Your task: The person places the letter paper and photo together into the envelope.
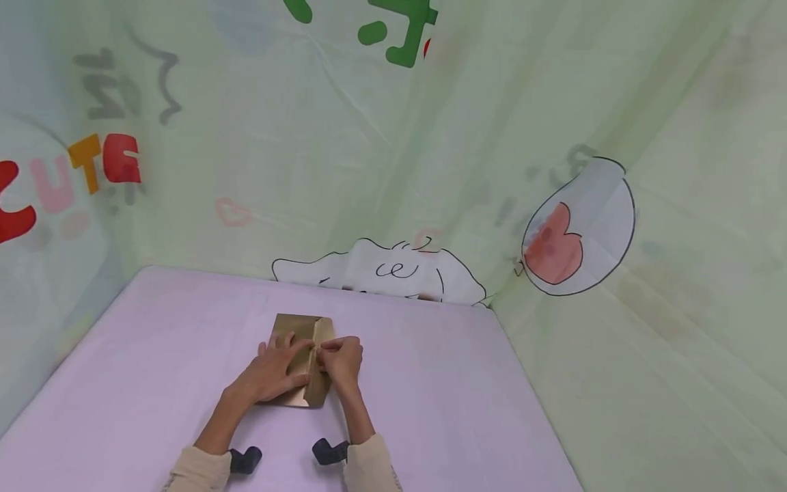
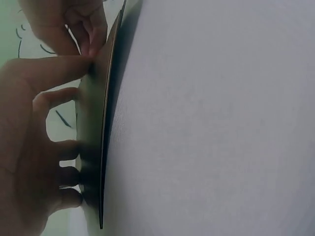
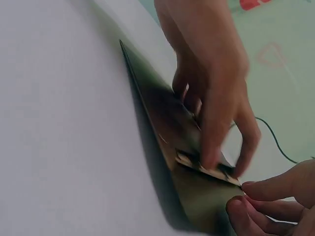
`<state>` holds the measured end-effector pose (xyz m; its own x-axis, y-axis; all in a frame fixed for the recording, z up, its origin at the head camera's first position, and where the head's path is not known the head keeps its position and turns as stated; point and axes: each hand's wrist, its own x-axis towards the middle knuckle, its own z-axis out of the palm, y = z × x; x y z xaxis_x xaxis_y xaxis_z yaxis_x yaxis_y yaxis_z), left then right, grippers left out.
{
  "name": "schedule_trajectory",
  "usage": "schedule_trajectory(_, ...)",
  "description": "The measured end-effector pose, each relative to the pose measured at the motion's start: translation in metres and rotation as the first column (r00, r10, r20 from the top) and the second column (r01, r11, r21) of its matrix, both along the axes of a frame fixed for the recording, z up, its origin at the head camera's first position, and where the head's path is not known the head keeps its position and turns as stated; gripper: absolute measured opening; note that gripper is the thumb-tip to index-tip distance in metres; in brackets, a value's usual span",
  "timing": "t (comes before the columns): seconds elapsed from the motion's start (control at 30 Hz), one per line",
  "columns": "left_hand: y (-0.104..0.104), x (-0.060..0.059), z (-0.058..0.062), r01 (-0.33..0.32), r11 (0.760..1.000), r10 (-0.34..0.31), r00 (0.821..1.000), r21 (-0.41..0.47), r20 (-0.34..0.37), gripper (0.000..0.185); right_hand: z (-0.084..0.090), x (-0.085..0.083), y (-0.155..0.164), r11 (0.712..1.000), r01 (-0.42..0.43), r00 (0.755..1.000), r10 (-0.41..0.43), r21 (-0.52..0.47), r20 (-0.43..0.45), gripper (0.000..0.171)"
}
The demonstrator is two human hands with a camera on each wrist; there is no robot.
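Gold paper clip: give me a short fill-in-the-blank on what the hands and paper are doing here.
1. The gold paper lies on a ____ table.
2. The left hand presses the paper with its fingers ____.
3. The right hand ____ a folded flap at the paper's middle.
4. Both sleeves are ____ in colour.

Missing words: pink; spread flat; pinches; beige

The folded paper (image 1: 305,360) lies on the table (image 1: 154,369), near its middle and closer to the back edge. The left hand (image 1: 274,369) rests flat on the left part of the paper; the right hand (image 1: 341,360) sits just to the right — its fingertips touch the fold. A printed curtain (image 1: 430,171) hangs behind the table and along both its sides.
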<state>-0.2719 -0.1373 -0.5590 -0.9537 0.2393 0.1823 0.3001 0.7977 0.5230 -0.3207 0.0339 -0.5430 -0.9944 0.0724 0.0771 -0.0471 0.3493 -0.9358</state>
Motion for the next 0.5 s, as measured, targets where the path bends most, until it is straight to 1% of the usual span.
schedule_trajectory(0.1,0.000,0.000,0.001,-0.028,0.996,0.023,0.997,-0.080,-0.068,0.071,-0.003,-0.005,0.014,0.999,0.039,0.998,-0.038,0.034,-0.043,0.007)
schedule_trajectory(0.2,-0.001,0.000,0.002,-0.050,0.993,0.038,0.993,-0.107,-0.108,0.072,-0.004,-0.011,0.030,0.994,0.088,0.994,-0.083,0.069,-0.072,0.008)
schedule_trajectory(0.33,-0.008,0.000,0.001,-0.058,0.994,0.048,0.993,-0.091,-0.108,0.072,0.001,-0.016,0.052,0.990,0.118,0.991,-0.112,0.077,-0.075,0.008)
schedule_trajectory(0.37,-0.010,0.001,0.001,-0.062,0.995,0.053,0.993,-0.084,-0.104,0.072,-0.005,-0.021,0.059,0.989,0.122,0.988,-0.113,0.083,-0.105,0.006)
schedule_trajectory(0.47,-0.020,0.004,0.003,-0.085,0.995,0.079,0.992,-0.061,-0.094,0.072,-0.002,-0.025,0.075,0.983,0.140,0.979,-0.120,0.117,-0.163,0.005)
schedule_trajectory(0.5,-0.024,0.005,0.005,-0.095,0.994,0.090,0.991,-0.053,-0.097,0.072,-0.009,-0.032,0.083,0.982,0.139,0.971,-0.110,0.125,-0.214,0.005)
